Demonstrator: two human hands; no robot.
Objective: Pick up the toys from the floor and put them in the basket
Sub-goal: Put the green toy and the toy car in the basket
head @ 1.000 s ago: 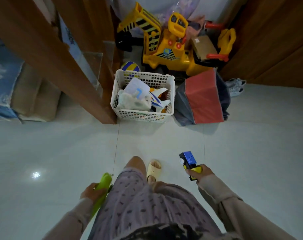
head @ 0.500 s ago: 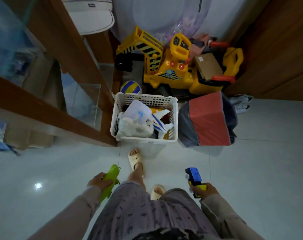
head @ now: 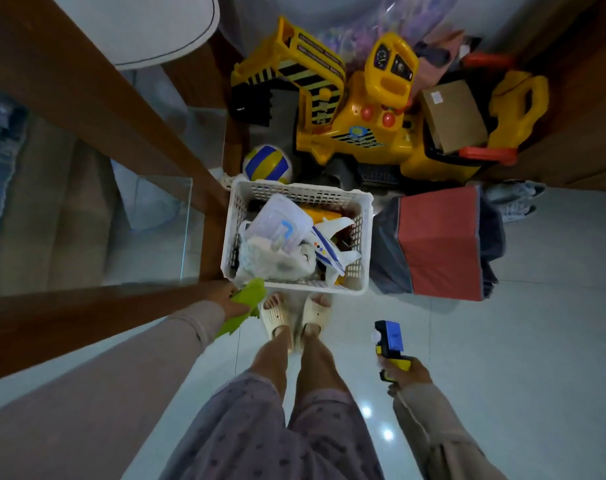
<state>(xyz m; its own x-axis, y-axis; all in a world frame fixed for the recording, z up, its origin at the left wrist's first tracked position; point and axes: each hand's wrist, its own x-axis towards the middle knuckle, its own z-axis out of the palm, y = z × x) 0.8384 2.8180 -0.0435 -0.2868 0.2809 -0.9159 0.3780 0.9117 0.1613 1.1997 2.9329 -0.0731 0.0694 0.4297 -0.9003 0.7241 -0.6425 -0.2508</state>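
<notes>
Head view, stock-take at the basket.

— Item one?

— White basket (head: 296, 199), on the floor right at the person's slippers. Already holds a clear tub (head: 281, 225), a toy plane (head: 326, 249), a soft white bag and something yellow beneath. Well filled, though there is room on top.

— Toys in hand?

— Two. Left hand (head: 230, 299): fingers clamped on a green toy (head: 248, 296), its tip just over the basket's near left corner. Right hand (head: 403, 370): fingers wrapped tight round the yellow grip of a blue toy gun (head: 390, 336), held low, off to the right and apart from the basket.

— Progress?

— I'd judge it late in this trip: both toys carried across, neither let go. Left to do: release the green one, then swing the gun over. The visible floor tiles show no loose toys; what lies behind the person I cannot tell.

— Surroundings?

— Striped ball (head: 267, 164) touching the basket's far rim. Yellow ride-on digger (head: 357, 109) behind, a cardboard box (head: 452, 116) on its seat. Red and grey folded fabric box (head: 440, 240) just beside the basket's right wall. Sneakers (head: 516, 199) further right.

— Obstructions?

— Wooden frame with glass panel (head: 149, 220) hard against the basket's left side; the left sleeve passes close to it. The full load may let the green toy slide off.
</notes>
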